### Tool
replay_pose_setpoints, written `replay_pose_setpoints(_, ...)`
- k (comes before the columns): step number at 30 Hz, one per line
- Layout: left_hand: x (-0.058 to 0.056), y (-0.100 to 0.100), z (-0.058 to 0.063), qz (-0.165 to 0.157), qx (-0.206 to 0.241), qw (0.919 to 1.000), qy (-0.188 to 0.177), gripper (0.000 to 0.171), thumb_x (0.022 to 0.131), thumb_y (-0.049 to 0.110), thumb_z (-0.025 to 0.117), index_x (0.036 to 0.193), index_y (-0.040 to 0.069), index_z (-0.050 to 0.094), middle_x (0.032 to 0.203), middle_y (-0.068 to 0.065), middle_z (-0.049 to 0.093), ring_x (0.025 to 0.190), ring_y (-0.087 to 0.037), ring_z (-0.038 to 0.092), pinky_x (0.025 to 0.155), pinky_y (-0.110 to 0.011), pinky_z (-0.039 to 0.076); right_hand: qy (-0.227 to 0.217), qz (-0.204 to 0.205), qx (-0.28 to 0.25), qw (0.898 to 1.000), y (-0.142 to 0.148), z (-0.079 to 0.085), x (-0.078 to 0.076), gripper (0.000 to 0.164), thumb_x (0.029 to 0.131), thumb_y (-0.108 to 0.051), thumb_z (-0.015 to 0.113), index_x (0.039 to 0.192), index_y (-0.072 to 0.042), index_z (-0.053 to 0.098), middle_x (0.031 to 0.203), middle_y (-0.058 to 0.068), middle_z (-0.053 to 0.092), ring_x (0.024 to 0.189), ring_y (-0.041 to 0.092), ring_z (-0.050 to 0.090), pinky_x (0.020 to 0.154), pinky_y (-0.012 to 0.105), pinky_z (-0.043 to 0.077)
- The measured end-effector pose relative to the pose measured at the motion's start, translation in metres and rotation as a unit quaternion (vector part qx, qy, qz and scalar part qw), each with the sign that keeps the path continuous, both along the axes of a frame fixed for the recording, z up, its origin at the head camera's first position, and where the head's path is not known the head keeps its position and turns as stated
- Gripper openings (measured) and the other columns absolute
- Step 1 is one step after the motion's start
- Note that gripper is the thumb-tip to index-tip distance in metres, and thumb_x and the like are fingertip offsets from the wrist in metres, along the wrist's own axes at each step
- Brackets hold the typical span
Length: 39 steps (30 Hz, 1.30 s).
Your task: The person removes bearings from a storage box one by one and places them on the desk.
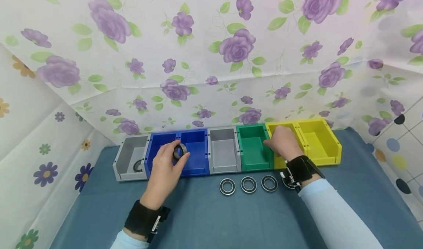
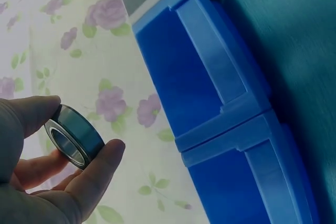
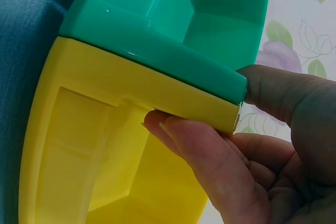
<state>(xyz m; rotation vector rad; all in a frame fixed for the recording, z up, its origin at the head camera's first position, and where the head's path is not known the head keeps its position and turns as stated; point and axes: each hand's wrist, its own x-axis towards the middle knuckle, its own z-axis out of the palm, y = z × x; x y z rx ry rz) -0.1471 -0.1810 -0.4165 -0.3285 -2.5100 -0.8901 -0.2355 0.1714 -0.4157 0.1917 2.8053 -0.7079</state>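
My left hand (image 1: 164, 177) pinches a ball bearing (image 2: 83, 128) between thumb and fingertips, held above the two blue bins (image 1: 195, 151). The bearing is a dark steel ring, tilted so its hole shows. At the row's right part, my right hand (image 1: 285, 142) grips the adjoining side walls of the green bin (image 3: 157, 59) and the left yellow bin (image 3: 152, 90). Its thumb is on the green side, and its fingers reach into the yellow one. Another bearing (image 1: 135, 166) lies in the far left grey bin (image 1: 127, 157).
Several bearings lie in a row on the blue-green cloth (image 1: 211, 219) before the bins, such as the leftmost bearing (image 1: 221, 187); my right wrist partly covers one. A middle grey bin (image 1: 225, 151) and a right yellow bin (image 1: 317, 142) complete the row. A flowered sheet (image 1: 205, 58) hangs behind.
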Motion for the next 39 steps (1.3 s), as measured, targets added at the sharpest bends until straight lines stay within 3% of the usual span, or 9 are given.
replay_pose_setpoints(10,0.004,0.006,-0.002,-0.023,-0.005,0.9997,0.009,0.046,0.087,0.03,0.065,0.126,0.008,0.053,0.122,-0.011,0.051,0.101,-0.018,0.054,0.073,-0.029,0.049,0.007,-0.004,0.003,1.0,0.0,0.0,0.0,0.031,0.084,-0.031,0.067,0.074,-0.003,0.058,0.06,0.006,0.051,0.053,0.022,0.058,0.048,0.029,0.046)
replay_pose_setpoints(22,0.012,0.012,-0.016,-0.06,-0.027,0.9978,0.001,0.045,0.086,0.029,0.066,0.127,0.014,0.052,0.122,-0.006,0.049,0.105,-0.014,0.051,0.078,-0.025,0.047,0.001,-0.001,0.004,1.0,0.0,-0.001,-0.001,0.031,0.084,-0.031,0.067,0.075,-0.003,0.058,0.061,0.007,0.052,0.053,0.022,0.058,0.048,0.029,0.046)
replay_pose_setpoints(39,0.024,0.022,-0.032,-0.078,-0.069,0.9934,-0.049,0.044,0.085,0.03,0.067,0.125,0.015,0.054,0.119,0.0,0.051,0.105,-0.01,0.05,0.082,-0.027,0.045,-0.001,-0.002,0.001,1.0,0.0,-0.002,-0.001,0.031,0.085,-0.032,0.067,0.075,-0.003,0.058,0.062,0.008,0.054,0.053,0.022,0.058,0.048,0.029,0.046)
